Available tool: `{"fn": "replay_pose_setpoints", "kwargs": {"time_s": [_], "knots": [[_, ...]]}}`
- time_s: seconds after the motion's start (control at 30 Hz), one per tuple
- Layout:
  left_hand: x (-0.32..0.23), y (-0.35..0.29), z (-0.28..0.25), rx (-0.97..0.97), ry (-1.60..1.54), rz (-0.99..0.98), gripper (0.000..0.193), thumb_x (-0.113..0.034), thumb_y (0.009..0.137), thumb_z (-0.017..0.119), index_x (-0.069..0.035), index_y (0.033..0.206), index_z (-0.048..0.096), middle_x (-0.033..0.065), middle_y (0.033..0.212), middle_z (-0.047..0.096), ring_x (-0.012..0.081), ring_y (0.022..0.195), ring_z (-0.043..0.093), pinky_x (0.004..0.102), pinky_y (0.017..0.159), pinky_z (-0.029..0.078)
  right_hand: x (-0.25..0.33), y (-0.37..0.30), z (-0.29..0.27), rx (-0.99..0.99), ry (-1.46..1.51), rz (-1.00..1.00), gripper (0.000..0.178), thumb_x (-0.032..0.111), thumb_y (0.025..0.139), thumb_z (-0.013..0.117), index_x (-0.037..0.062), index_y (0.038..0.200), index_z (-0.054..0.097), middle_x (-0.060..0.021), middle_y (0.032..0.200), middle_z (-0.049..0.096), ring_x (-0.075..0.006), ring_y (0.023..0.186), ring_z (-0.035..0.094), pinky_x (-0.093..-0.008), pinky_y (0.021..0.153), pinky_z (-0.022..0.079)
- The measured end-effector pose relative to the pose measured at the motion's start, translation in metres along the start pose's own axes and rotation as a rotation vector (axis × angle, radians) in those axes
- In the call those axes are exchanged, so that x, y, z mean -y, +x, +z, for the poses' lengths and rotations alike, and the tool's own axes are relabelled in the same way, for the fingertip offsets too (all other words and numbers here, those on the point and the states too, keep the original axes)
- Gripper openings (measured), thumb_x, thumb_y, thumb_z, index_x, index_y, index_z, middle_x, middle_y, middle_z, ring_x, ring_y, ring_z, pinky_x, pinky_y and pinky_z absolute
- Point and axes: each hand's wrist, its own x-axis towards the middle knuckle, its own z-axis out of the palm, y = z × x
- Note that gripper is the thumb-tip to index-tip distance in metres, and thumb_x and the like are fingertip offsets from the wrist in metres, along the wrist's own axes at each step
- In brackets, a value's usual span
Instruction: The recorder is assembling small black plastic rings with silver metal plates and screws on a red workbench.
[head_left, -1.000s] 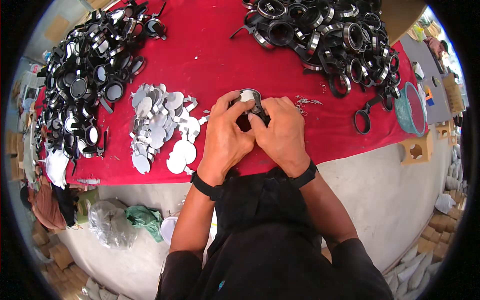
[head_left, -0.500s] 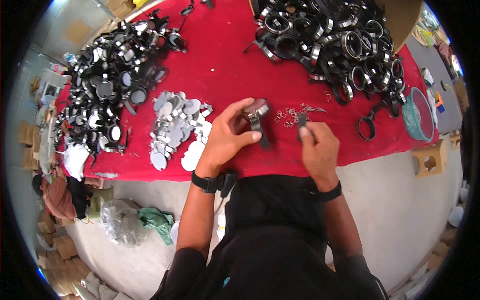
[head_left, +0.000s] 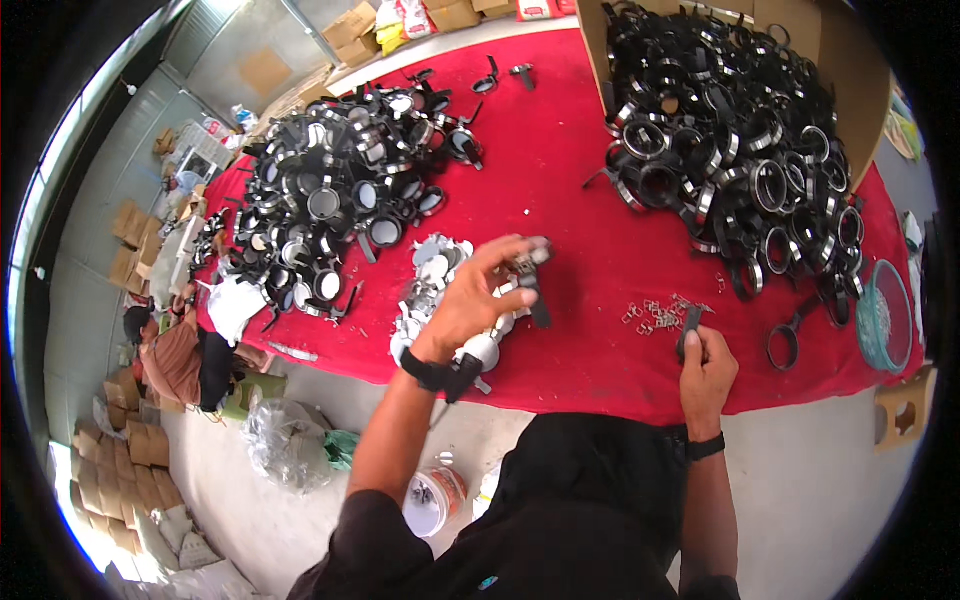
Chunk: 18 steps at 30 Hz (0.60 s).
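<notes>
Above the table's near side, my left hand (head_left: 465, 310) is closed on a round metal-rimmed piece with a black handle (head_left: 541, 308); the handle hangs down past my thumb. My right hand (head_left: 708, 372) pinches a small flat dark piece (head_left: 691, 325), its exact kind unclear. Just beyond those fingertips lie several small bent metal clips (head_left: 655, 317) on the red cloth. Loose silvery-white discs with tabs (head_left: 437, 262) are heaped beneath and beside my left hand, which hides part of them.
A large pile of black-handled pieces with discs (head_left: 325, 205) covers the left. Black-handled open rings (head_left: 770, 185) spill from a cardboard box (head_left: 860, 90) at the right. A teal basket (head_left: 885, 320) stands at the right edge. Another person (head_left: 172, 362) sits far left.
The view has swung left. My left hand, still gripping the round piece, is now over the discs; my right hand keeps the dark piece near the clips, and the hands are farther apart.
</notes>
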Motion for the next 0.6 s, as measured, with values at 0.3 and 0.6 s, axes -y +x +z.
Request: {"fn": "replay_pose_setpoints", "kwargs": {"time_s": [0.3,0.6], "knots": [[-0.087,0.107,-0.237,-0.828,0.884,0.447,0.089,-0.031,0.099,0.082,0.009,0.169,0.043,0.0358,0.169,0.052,0.0462,0.153,0.056,0.0458,0.127,0.044,0.007,0.001,-0.002,-0.002,-0.025,0.003,0.016,0.01,0.107,0.071,-0.0039,0.114,0.075,-0.0172,0.099,0.075,-0.0322,0.09,0.074,-0.0443,0.082,0.058],[-0.031,0.104,-0.067,-0.29,0.93,0.056,0.046,-0.022,0.097,0.086,-0.003,0.139,0.08,0.0206,0.157,0.07,0.0292,0.135,0.073,0.0391,0.108,0.061,0.014,0.0,-0.004,-0.09,-0.007,-0.059,0.011,0.008,0.101,0.076,-0.0001,0.109,0.076,-0.0202,0.093,0.072,-0.0406,0.087,0.071,-0.0489,0.078,0.056]]}}
